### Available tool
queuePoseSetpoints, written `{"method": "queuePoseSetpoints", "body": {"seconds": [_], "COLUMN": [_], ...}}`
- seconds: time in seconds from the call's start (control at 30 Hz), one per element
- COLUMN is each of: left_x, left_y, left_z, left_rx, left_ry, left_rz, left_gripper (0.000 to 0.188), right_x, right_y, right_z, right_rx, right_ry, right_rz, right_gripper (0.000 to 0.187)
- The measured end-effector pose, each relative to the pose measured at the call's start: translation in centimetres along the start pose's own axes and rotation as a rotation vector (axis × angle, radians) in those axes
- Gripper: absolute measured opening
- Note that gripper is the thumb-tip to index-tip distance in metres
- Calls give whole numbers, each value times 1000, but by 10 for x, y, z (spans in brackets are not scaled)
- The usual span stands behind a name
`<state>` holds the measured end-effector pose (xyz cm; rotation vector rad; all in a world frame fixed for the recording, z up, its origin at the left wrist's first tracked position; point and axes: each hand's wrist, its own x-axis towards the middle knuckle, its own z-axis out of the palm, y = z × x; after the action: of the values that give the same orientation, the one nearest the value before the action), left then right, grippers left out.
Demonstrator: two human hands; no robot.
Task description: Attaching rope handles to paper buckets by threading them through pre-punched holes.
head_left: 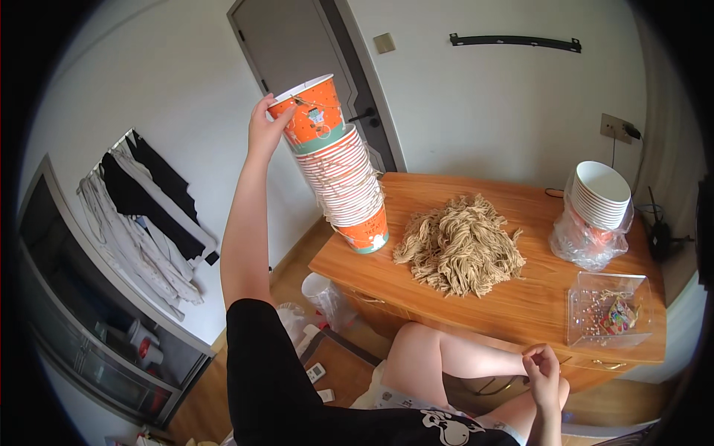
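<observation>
With raised arm, my left hand (266,128) grips the rim of an orange paper bucket (316,117), thumb on the outside and fingers at the far side. This bucket has a green base, a printed figure and a twine handle. It sits tilted at the top of a tall stack of paper buckets (341,178), whose rims show as white bands with twine strands hanging between them. The stack stands on the left end of the wooden desk (513,316). Above my knee, my right hand (544,375) is closed with its fingertips pinched together; anything between them is too small to see.
A heap of tan twine (465,249) lies mid-desk. At the right are white-lined buckets (601,189) in a clear bag and a clear plastic box (576,327) with small beads or bits. Clothes (149,212) hang on the left wall. A grey door (294,44) stands behind the stack.
</observation>
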<state>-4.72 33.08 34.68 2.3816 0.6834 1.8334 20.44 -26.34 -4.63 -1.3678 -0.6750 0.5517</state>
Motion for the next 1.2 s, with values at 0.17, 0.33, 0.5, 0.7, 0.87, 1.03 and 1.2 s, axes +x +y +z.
{"method": "queuePoseSetpoints", "body": {"seconds": [0.17, 0.33, 0.5, 0.7, 0.87, 1.03, 1.2], "left_x": [9, 6, 5, -3, 4, -13, -21], "left_y": [-2, 6, 1, 26, -38, -21, -11], "left_z": [7, 7, -5, 33, 74, 100, 98], "left_rx": [165, 181, 73, -37, -108, -297, -292], "left_ry": [-164, -374, -482, -487, -871, -1053, -979], "left_rz": [-20, -162, -203, -360, -511, -743, -741], "left_gripper": [53, 66, 59, 90, 89, 69, 69], "right_x": [-8, -12, -7, 38, 133, 225, 269], "right_y": [-6, -14, -53, -126, -165, -153, -155], "right_z": [-12, -25, -28, -37, -48, -98, -129], "right_rx": [-53, -184, -356, -770, -1129, -1368, -1447], "right_ry": [55, 83, 17, -84, 161, 406, 275], "right_rz": [80, -12, -160, -482, -860, -824, -529], "right_gripper": [11, 12, 14, 25, 40, 36, 28]}}
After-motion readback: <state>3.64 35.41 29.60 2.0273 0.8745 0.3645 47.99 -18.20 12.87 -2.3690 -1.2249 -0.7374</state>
